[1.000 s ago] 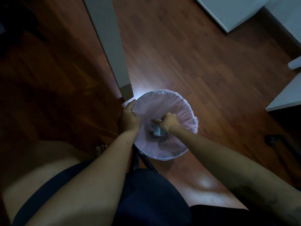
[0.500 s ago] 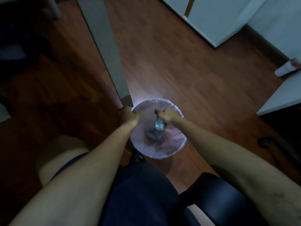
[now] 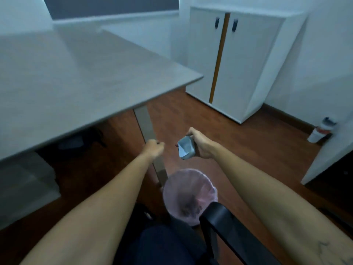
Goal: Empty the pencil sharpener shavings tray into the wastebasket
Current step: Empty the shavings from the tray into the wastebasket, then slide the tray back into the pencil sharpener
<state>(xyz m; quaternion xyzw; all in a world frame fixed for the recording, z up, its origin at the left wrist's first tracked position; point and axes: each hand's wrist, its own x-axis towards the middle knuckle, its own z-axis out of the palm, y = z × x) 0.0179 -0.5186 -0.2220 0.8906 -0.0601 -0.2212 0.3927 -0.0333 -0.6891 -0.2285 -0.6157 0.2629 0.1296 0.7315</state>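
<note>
My right hand [image 3: 201,144] is closed around a small grey shavings tray [image 3: 186,148], held in the air well above the floor, its opening facing me. Below and nearer to me stands the round wastebasket [image 3: 204,181] with a pink bag liner and dark scraps at its bottom. My left hand [image 3: 154,149] is a closed fist to the left of the tray, in front of the desk leg, with nothing visible in it. Both hands are clear of the wastebasket.
A grey desk [image 3: 80,79] fills the left, its leg [image 3: 147,129] dropping to the wood floor beside the wastebasket. A white two-door cabinet [image 3: 238,60] stands at the back right. A black chair armrest [image 3: 227,224] crosses in front of the basket. A bottle [image 3: 321,130] sits by the right wall.
Both hands have risen out of and away from the wastebasket, the right one carrying the tray up. The view has tilted up from the floor to the desk and cabinet.
</note>
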